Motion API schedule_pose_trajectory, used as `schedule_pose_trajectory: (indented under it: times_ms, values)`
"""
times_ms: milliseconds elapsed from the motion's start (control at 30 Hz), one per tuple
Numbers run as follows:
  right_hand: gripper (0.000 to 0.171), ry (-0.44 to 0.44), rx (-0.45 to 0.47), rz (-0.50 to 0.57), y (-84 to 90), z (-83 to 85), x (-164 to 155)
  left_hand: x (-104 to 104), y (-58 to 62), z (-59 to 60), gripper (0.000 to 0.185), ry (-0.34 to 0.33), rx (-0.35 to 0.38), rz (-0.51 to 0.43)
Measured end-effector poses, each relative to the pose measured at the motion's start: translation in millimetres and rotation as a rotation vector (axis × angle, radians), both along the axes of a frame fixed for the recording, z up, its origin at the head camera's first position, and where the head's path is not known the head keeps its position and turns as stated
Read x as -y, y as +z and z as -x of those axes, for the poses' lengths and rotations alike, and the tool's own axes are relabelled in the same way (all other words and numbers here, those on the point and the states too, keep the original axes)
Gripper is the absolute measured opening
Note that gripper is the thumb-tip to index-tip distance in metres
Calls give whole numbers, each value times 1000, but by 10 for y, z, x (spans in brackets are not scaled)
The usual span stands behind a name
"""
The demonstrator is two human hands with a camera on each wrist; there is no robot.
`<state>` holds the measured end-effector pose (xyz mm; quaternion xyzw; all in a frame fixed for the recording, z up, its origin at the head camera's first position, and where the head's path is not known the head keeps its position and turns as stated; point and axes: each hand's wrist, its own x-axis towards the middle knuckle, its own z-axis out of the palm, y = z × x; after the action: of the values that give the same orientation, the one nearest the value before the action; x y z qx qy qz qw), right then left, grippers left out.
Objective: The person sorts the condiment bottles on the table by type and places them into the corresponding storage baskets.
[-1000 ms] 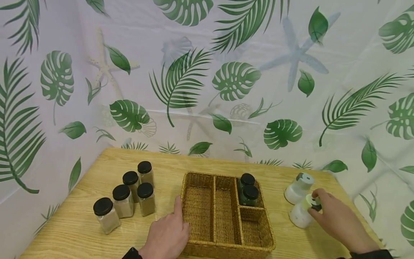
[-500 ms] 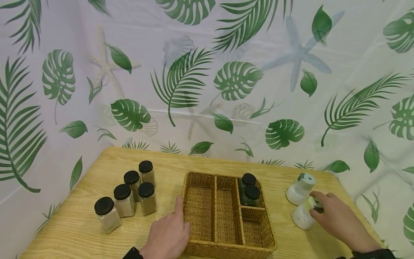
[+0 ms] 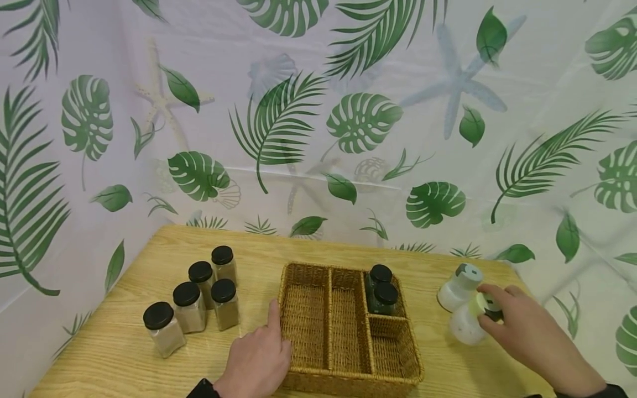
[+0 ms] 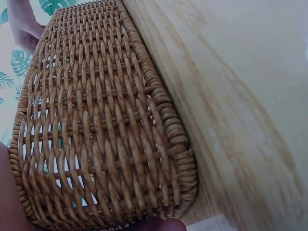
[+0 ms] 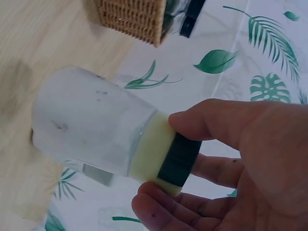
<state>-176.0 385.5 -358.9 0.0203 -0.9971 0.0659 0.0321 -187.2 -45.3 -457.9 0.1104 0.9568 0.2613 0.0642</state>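
Gripped by its pale green and dark cap between thumb and fingers of the right hand (image 5: 250, 163): a frosted white shaker (image 5: 91, 125), tilted above the desk (image 5: 43, 53), wicker basket (image 5: 132, 17) near the far edge.

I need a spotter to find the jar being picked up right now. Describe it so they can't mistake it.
Start at the wicker basket mid-table and look to its right, where two white shakers stand close together. It is the nearer shaker, pinched at its cap by the right hand. Its cap is pale yellow-green with a dark band, while the farther shaker has a grey top.
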Motion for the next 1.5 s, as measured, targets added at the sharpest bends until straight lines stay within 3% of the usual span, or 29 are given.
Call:
schedule_pose_trajectory:
  times_ms: [600,1033,1267,1500]
  values:
    - [49,118,-72,11,472,-177,584,26,13,-1,73,-5,35,-9]
    - [46,188,-49,51,632,-244,1036,25,15,-17,72,-4,5,-13]
    - [49,242,6,102,648,-240,1275,28,16,-7,73,-17,32,-29]
    - [49,308,-7,77,645,-211,1469,0,12,-5,73,-19,61,-29]
